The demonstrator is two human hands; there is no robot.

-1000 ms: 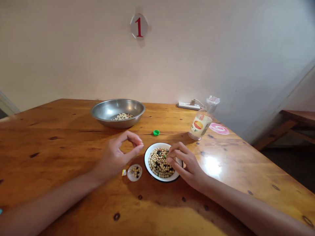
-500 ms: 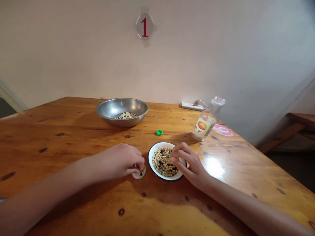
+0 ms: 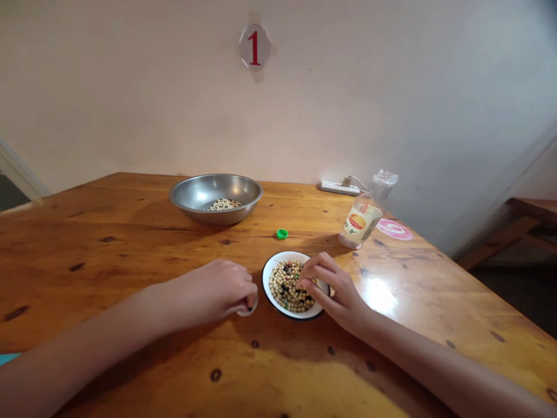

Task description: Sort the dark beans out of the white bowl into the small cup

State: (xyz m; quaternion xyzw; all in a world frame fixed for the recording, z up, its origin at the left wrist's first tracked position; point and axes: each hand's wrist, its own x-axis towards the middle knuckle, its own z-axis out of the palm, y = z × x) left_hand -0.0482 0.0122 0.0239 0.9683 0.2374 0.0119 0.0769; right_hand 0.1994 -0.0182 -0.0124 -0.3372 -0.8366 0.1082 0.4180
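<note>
A white bowl with a dark rim (image 3: 268, 296) holds many pale round beads (image 3: 292, 299), mixed with black and a few green ones. Over its right side is my right hand (image 3: 333, 290), fingertips pinched together at the beads; what they hold is hidden. My left hand (image 3: 228, 287) is curled over a small white dish (image 3: 249, 312) on the table, left of the bowl. Its fingers are closed, with a small dark spot at the tips that is too small to name. The hand covers most of the dish.
Behind stands a wide steel basin (image 3: 217, 216) with more small pieces (image 3: 224, 204) in it. A green cap (image 3: 282, 234) lies beyond the bowl. An uncapped clear bottle (image 3: 361, 220) stands to the right, near a power strip (image 3: 339, 187) and a pink sticker (image 3: 394, 229).
My left hand has shifted slightly and lowered over the small dish, covering more of it. My right hand stays nearly in place at the bowl.
</note>
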